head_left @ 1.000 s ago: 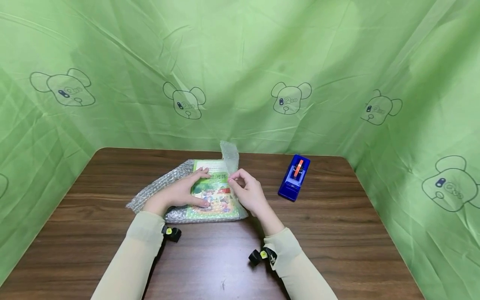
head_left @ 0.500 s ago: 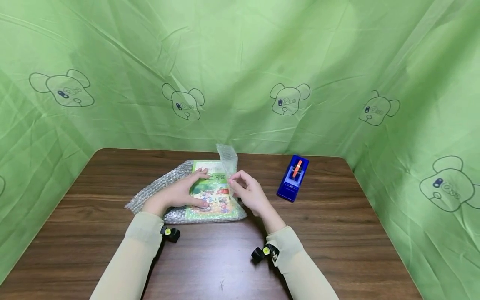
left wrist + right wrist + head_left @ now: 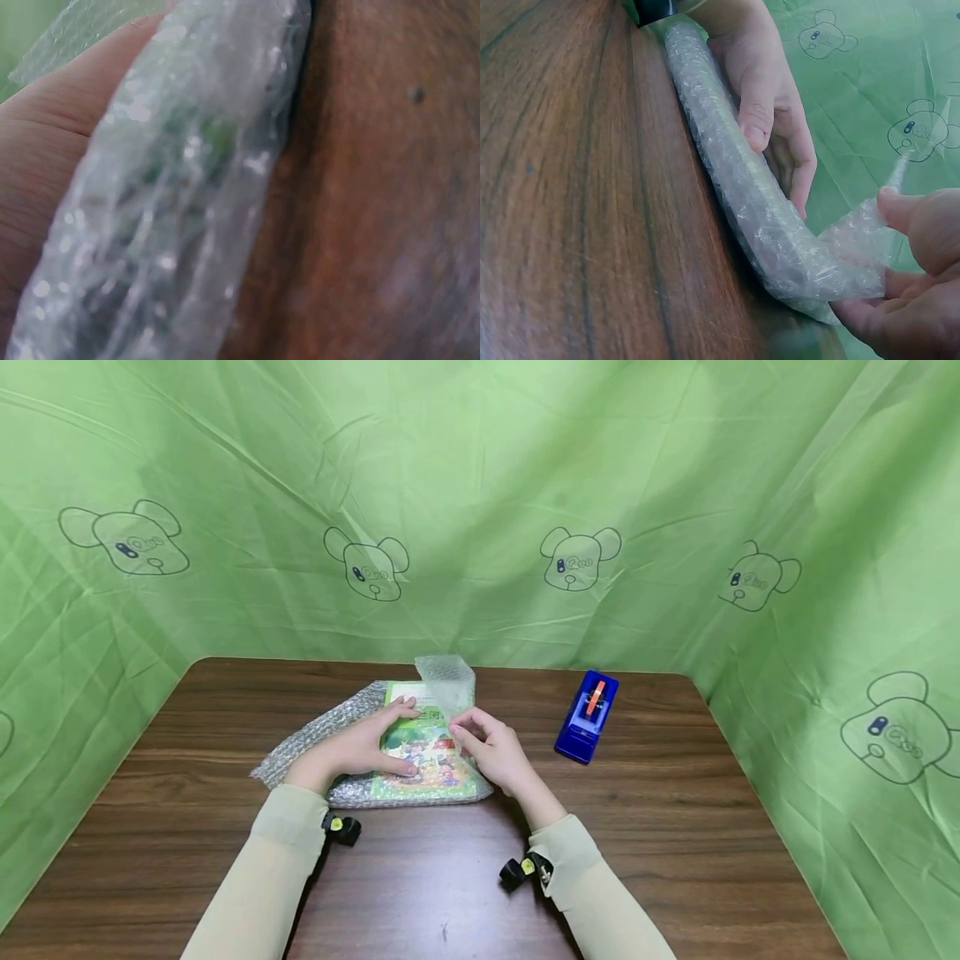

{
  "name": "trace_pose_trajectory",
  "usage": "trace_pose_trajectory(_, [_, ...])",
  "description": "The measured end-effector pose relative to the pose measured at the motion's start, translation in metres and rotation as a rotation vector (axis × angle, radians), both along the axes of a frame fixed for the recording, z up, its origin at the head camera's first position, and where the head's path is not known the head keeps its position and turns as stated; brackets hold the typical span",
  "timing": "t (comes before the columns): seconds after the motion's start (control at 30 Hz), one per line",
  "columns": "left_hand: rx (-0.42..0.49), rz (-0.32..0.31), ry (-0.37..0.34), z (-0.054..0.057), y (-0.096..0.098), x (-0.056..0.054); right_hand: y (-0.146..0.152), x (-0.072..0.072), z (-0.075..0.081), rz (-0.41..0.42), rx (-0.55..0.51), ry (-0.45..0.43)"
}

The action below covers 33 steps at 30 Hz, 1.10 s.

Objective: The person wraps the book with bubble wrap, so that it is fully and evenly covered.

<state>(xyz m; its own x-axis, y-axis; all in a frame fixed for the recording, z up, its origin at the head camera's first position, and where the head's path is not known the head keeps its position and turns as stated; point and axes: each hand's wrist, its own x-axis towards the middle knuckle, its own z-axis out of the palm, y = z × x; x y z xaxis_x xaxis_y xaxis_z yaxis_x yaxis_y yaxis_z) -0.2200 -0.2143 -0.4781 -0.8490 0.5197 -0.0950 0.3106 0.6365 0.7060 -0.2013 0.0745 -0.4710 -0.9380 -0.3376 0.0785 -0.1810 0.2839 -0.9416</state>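
Observation:
A book with a bright illustrated cover [image 3: 420, 781] lies on a sheet of bubble wrap [image 3: 322, 720] in the head view. My left hand [image 3: 360, 745] rests across the book, thumb and fingers spread over its cover. On the book's right side my right hand [image 3: 498, 752] pinches the edge of a bubble wrap flap [image 3: 447, 681], which stands up and folds over the cover. In the right wrist view, the bubble wrap [image 3: 739, 176] covers the book's near edge, and my right thumb and fingers [image 3: 922, 225] hold its loose end.
A blue tape dispenser [image 3: 587, 717] with an orange piece on top stands to the right on the brown wooden table [image 3: 675, 827]. Green cloth [image 3: 480, 485] printed with bear heads hangs behind the table and along both sides.
My right hand has shifted slightly left, and the flap it pinches has leaned leftward, covering more of the book's upper right. My left hand stays in place on the cover.

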Motion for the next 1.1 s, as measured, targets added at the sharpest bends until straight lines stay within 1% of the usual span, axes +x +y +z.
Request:
trace_pose_trajectory(0.1, [-0.009,0.007,-0.002,0.000,-0.001,0.000,0.000,0.000,0.000,0.006,0.070,-0.001])
trace_pose_trajectory(0.2, [-0.018,0.021,-0.009,0.000,-0.001,0.001,0.001,0.001,0.002,0.024,0.078,-0.044])
trace_pose_trajectory(0.3, [-0.020,0.032,-0.020,0.000,-0.001,0.001,0.003,0.000,0.003,0.070,0.032,-0.088])
trace_pose_trajectory(0.37, [-0.018,0.030,-0.025,-0.001,-0.001,0.002,0.005,0.000,0.003,0.110,0.014,-0.098])
trace_pose_trajectory(0.43, [-0.018,0.029,-0.029,-0.001,-0.001,0.002,0.008,-0.001,0.003,0.146,0.029,-0.089])
trace_pose_trajectory(0.57, [-0.018,0.030,-0.033,-0.001,-0.002,0.002,0.016,-0.005,0.002,0.210,0.091,-0.063])
trace_pose_trajectory(0.6, [-0.018,0.031,-0.034,-0.001,-0.002,0.002,0.018,-0.006,0.001,0.232,0.096,-0.071])
trace_pose_trajectory(0.67, [-0.015,0.032,-0.034,-0.001,-0.002,0.002,0.022,-0.008,0.000,0.288,0.081,-0.097])
trace_pose_trajectory(0.8, [-0.011,0.030,-0.028,-0.001,-0.001,0.002,0.030,-0.011,-0.002,0.404,0.018,-0.163])
trace_pose_trajectory(0.97, [-0.018,0.028,-0.024,0.000,-0.001,0.002,0.034,-0.012,-0.003,0.491,-0.023,-0.185])
trace_pose_trajectory(1.1, [-0.024,0.030,-0.026,0.000,-0.002,0.001,0.036,-0.012,-0.003,0.542,-0.030,-0.163])
